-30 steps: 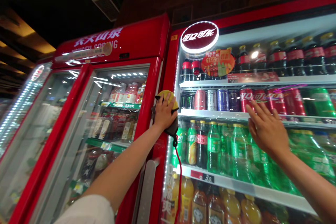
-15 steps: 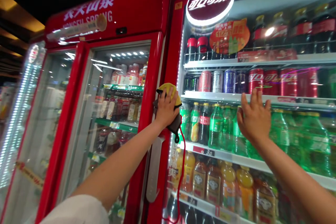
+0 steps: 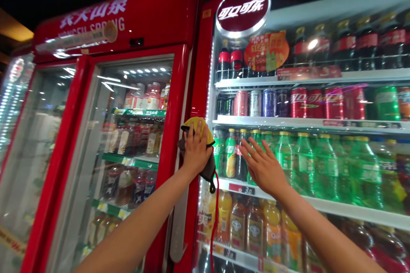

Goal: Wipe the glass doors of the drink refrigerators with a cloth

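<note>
My left hand (image 3: 195,151) presses a yellow and grey cleaning cloth (image 3: 205,130) against the red frame of the drinks fridge, its fingers lying over the cloth. A black loop dangles from the cloth's lower corner. Beside it a thin red cord (image 3: 215,217) hangs down; where its top end is fixed I cannot tell. My right hand (image 3: 264,166) is open, fingers stretched, with nothing in it. It is in front of the fridge's glass door (image 3: 307,204), over the row of green bottles (image 3: 304,166); whether it touches the glass I cannot tell.
To the left stands a second red fridge (image 3: 153,13) with glass doors. A long grey door handle (image 3: 179,226) runs below my left hand. Cans (image 3: 269,102) and several rows of bottles fill the shelves behind the glass. A round lit sign (image 3: 243,10) is at the door's top.
My right hand has moved left and down across the door, closer to my left hand. The cloth and left hand sit slightly lower on the frame, and the view has shifted a little.
</note>
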Demonstrator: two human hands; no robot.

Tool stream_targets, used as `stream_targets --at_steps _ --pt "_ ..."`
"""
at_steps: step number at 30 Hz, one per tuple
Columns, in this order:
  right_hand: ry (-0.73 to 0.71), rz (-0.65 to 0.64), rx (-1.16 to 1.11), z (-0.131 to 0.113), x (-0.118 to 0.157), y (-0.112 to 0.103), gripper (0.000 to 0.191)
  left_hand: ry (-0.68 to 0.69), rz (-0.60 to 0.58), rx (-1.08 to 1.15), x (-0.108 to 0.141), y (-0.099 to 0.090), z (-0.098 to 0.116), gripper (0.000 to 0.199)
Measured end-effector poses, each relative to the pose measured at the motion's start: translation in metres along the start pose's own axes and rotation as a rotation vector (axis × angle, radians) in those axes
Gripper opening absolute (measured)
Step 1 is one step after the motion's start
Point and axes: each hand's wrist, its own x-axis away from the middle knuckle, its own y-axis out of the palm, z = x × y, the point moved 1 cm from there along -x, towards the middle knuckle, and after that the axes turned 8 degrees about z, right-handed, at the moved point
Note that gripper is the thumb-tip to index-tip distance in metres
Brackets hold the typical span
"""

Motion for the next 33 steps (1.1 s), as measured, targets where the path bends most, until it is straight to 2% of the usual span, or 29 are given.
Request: stream_targets --at_steps 4,8,20,26,33 --pt "-0.027 -0.014 0.013 0.008 0.002 -0.006 0.067 0.014 0.056 0.023 -0.051 0.004 0.017 0.078" --pt "0.017 -0.075 0.077 0.034 0.018 -0.028 0.069 -0.026 0.108 0.072 -0.072 0.009 0.054 0.074" --pt "0.177 -0.261 0.241 0.134 0.093 -0.121 0.059 0.101 0.101 0.216 -0.078 0.015 0.196 0.074" --pt "0.272 -0.389 0.199 0.187 0.149 -0.180 0.060 0.131 0.088 0.323 -0.078 0.019 0.278 0.075" --pt "0.389 -0.556 0.210 0.240 0.227 -0.251 0.066 0.192 0.050 0.425 -0.065 0.021 0.380 0.073"
